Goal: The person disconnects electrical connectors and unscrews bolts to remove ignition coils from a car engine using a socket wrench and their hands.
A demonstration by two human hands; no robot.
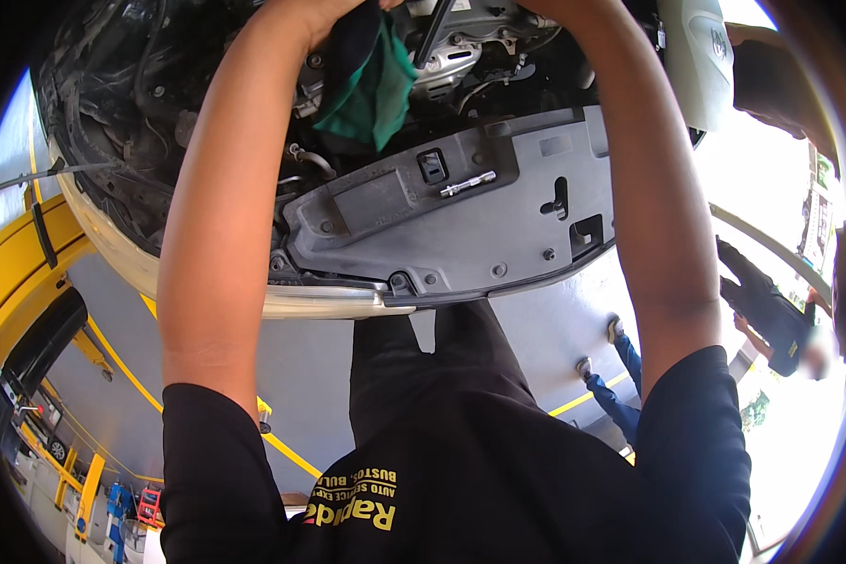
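Observation:
At the top edge my left hand [323, 11] is closed on a green and black cloth [378, 94], which hangs down over the engine bay; most of its fingers are cut off by the edge. My right forearm [650, 179] reaches up to the same edge, with the hand itself outside the picture. Between the arms, a silver socket extension [468, 184] lies on the grey plastic cover [479, 246] at the car's front. Beside the cloth, a dark bar [434, 36] slants over the metal engine parts [449, 73].
The car's front bumper [324, 303] runs close to my body. A yellow lift post [14, 282] and a dark tire [49, 343] stand at left. Behind me at right is a person in blue trousers [615, 404]; another person in dark clothes [766, 305] is farther right.

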